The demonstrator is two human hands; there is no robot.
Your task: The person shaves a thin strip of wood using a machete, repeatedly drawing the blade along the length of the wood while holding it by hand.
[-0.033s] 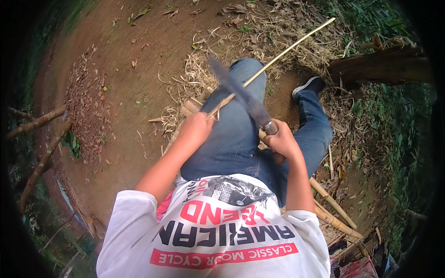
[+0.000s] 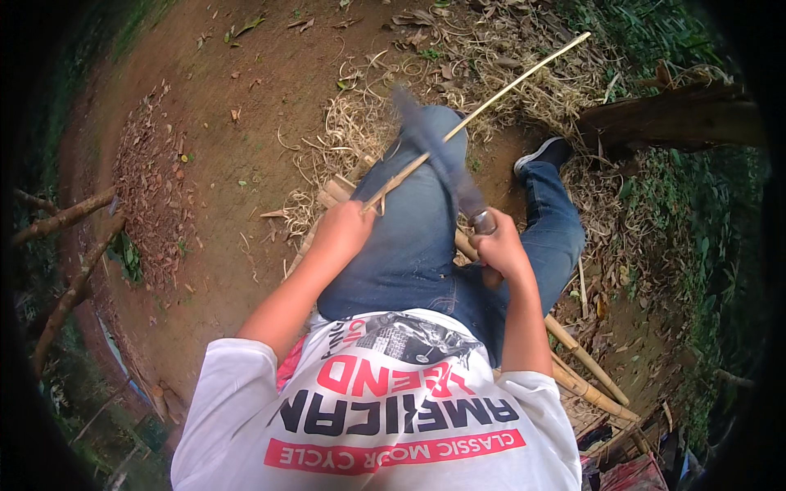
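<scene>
My left hand is closed round the near end of a long, thin bamboo strip. The strip slants away over my jeans-clad thigh toward the far right. In my right hand is the wooden handle of a machete, my fingers wrapped round it. Its broad dark blade, smeared by motion, crosses the strip above my thigh and points to the far left. A thin curled sliver hangs from the strip close to my left hand.
Pale curled shavings cover the ground beyond my knee. A dark log lies at the far right. Bamboo poles are beside me at the right, and rough branches stand at the left edge. Brown soil stretches leftward.
The machete blade has shifted to the right along the bamboo strip, its tip swinging right. My left hand and the strip have hardly moved.
</scene>
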